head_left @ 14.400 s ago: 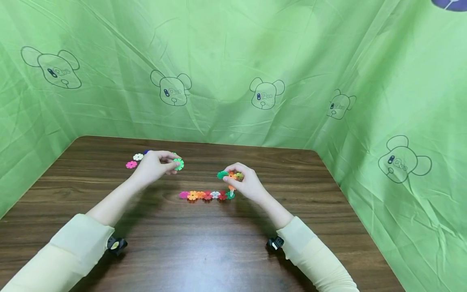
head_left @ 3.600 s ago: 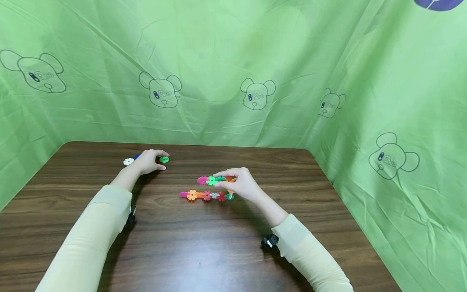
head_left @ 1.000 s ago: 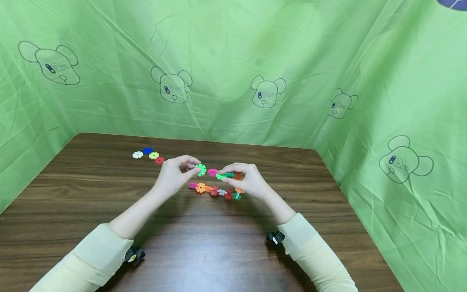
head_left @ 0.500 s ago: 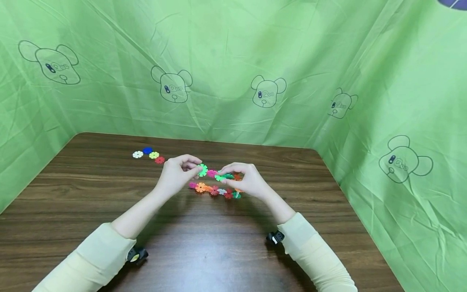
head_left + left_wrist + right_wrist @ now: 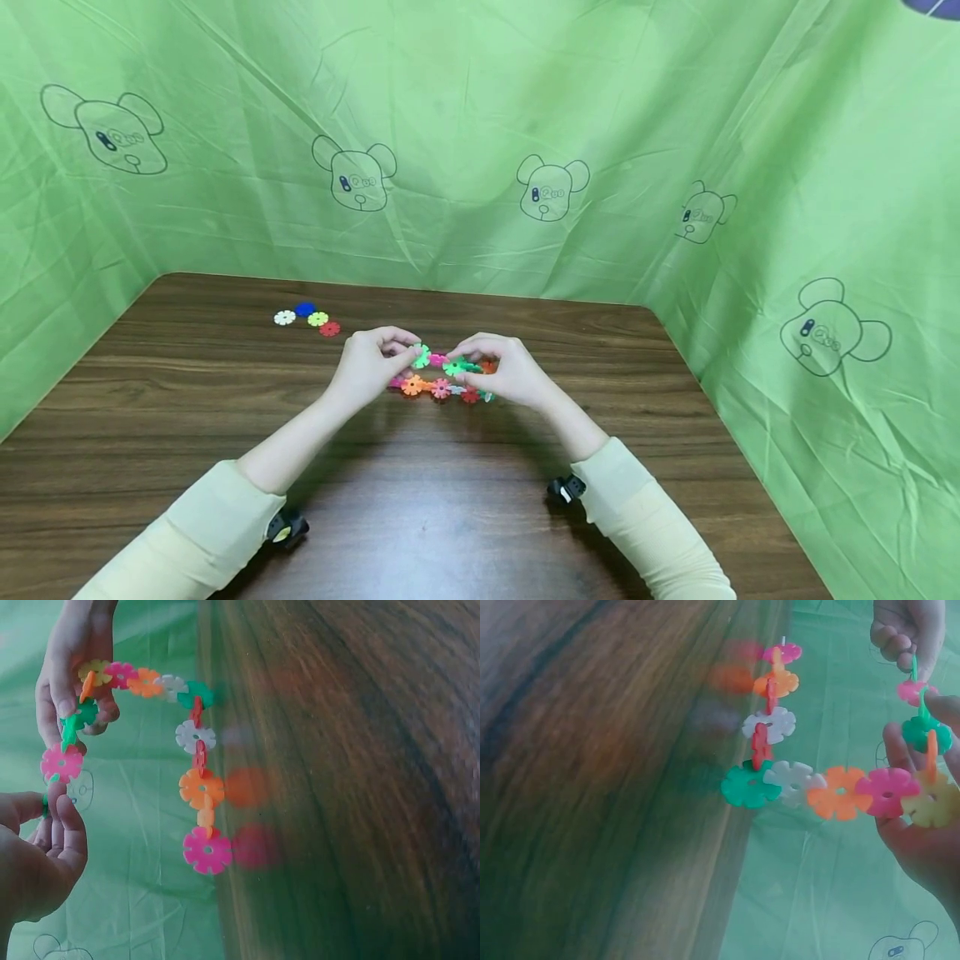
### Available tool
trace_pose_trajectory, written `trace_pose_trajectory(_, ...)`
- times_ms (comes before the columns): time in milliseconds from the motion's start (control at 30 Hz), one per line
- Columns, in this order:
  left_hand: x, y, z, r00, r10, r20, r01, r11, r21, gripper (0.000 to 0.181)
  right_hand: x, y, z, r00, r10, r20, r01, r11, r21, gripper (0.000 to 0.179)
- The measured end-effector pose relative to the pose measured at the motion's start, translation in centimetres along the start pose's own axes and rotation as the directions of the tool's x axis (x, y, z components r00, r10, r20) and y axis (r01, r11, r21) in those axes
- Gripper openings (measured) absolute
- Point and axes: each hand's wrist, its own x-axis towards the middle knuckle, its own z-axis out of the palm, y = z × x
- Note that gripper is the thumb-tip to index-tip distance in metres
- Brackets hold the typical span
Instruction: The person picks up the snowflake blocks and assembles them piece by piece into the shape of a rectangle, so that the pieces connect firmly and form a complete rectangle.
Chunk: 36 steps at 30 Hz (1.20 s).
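Note:
My left hand [image 5: 367, 367] pinches a light green notched flower disc [image 5: 422, 356] between thumb and fingers. That disc meets the pink disc [image 5: 61, 763] at the free end of a chain of linked flower discs. With thumb and fingertips, my right hand [image 5: 510, 372] grips the chain near another light green disc [image 5: 453, 367]. In the right wrist view the chain bends past yellow [image 5: 932, 799], pink and orange discs to a dark green one [image 5: 750, 784]. Its other arm runs low along the table, ending in a pink disc [image 5: 208, 850].
Loose white [image 5: 285, 317], blue [image 5: 305, 309], yellow [image 5: 318, 319] and red [image 5: 330, 329] discs lie on the wooden table [image 5: 420, 500] at back left. A green cloth [image 5: 450, 125] with bear outlines hangs behind and beside the table.
Light green and pink discs have joined the chain's upper arm since the earliest frame. Over the last second, my left hand brings its green disc right and slightly down against the pink one.

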Motion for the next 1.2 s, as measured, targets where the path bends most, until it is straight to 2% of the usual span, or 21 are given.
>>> trace_pose_trajectory(200, -0.1, -0.1, 0.1, 1.000, 0.020, -0.016, -0.021, 0.999, -0.026, 0.015, 0.4, 1.6, 0.6, 0.999, 0.047, 0.003, -0.047, 0.999, -0.002, 0.023)
trace_pose_trajectory(567, -0.2, 0.2, 0.4, 1.000, 0.008, 0.007, -0.008, 0.998, -0.061, 0.017, 1.1, 0.5, 0.9, 0.996, 0.035, -0.082, -0.044, 0.994, -0.104, 0.006)
trace_pose_trajectory(767, -0.2, 0.1, 0.8, 1.000, -0.012, -0.007, 0.011, 0.993, -0.120, 0.021, 1.4, 0.3, 0.8, 0.996, 0.008, -0.089, -0.013, 0.998, -0.065, 0.004)
trace_pose_trajectory(1200, -0.5, 0.2, 1.8, 0.996, -0.069, -0.056, 0.058, 0.984, -0.168, 0.018, 1.4, 0.7, 0.9, 0.991, 0.073, -0.114, -0.067, 0.996, 0.054, 0.006)
